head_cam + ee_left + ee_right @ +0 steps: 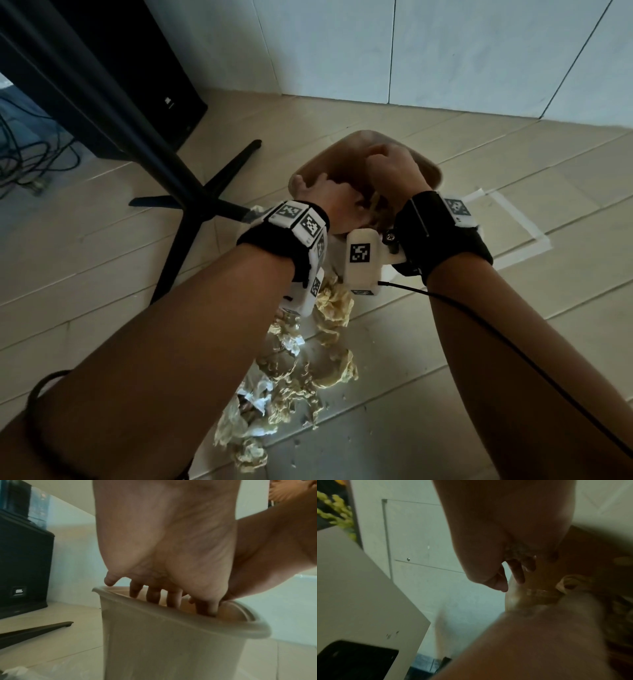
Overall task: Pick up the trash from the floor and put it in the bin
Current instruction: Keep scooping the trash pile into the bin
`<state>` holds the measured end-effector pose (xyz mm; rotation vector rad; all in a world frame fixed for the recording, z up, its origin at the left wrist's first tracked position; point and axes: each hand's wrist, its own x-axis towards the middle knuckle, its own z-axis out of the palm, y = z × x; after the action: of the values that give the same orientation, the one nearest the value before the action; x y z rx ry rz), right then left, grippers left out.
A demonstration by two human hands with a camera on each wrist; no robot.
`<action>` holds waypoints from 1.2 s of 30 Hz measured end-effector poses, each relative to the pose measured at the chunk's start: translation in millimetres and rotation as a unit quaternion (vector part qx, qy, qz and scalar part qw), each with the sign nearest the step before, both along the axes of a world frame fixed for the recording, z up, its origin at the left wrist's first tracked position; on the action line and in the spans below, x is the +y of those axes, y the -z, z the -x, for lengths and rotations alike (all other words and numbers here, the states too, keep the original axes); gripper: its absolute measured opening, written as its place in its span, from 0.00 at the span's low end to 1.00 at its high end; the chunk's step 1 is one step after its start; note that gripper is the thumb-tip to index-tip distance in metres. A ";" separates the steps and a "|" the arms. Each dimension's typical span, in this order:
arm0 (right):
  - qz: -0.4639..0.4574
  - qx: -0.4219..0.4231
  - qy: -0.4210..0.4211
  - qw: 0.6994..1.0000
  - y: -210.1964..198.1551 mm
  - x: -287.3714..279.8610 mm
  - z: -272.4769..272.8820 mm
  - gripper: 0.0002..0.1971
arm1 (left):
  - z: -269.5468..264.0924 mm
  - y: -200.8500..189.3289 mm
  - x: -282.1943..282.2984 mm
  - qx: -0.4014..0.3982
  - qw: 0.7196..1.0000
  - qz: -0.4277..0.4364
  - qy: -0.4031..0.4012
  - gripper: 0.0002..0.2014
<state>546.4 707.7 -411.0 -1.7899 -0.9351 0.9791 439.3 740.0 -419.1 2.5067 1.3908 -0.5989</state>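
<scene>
Beige plastic bin (171, 642): my left hand (329, 195) dips straight, spread fingers (153, 595) inside its rim; my right hand (394, 171) beside them, grip indiscernible. Crumpled trash (308, 370) lies behind both wrists.

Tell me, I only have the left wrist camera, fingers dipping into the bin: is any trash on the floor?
Observer: Yes. The head view shows a pile of crumpled paper on the floor, on the person's side of the bin.
Operator: Where's the right hand?
Observer: The right hand is over the bin's opening, fingers curled, beside the left hand.
Operator: Anything inside?
Observer: The right wrist view shows a yellowish paper scrap in there.
</scene>
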 end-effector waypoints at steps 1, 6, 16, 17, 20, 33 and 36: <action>-0.008 -0.020 -0.005 1.000 -1.9 -0.5 2.6 0.21 | 4.7 -3.4 -1.3 -0.047 0.999 -0.019 -0.001 0.20; -0.132 -0.086 -0.029 0.987 -13.1 -2.3 39.9 0.17 | 50.3 -6.8 -4.9 -0.238 0.957 -0.167 -0.003 0.17; -0.140 -0.154 -0.195 0.958 55.4 -19.8 131.1 0.16 | 185.2 70.2 -44.2 -0.398 0.880 -0.144 -0.216 0.11; -0.119 -0.154 -0.217 0.957 72.6 -25.4 136.8 0.16 | 197.4 83.2 -56.0 -0.374 0.883 -0.124 -0.254 0.12; -0.029 -0.177 -0.314 0.932 125.2 -44.1 155.1 0.16 | 231.1 128.8 -93.4 -0.277 0.896 -0.044 -0.344 0.16; 0.146 -0.379 -0.521 0.751 234.1 -148.6 209.6 0.48 | 266.4 206.7 -218.1 -0.055 0.925 0.168 -0.337 0.49; 0.085 -0.419 -0.484 0.764 244.0 -158.1 207.9 0.37 | 262.4 211.3 -223.2 -0.073 0.937 0.094 -0.329 0.38</action>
<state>338.5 549.6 -655.0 -1.8808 -2.5877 0.7961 176.9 516.8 -630.4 1.7342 1.8625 -0.3689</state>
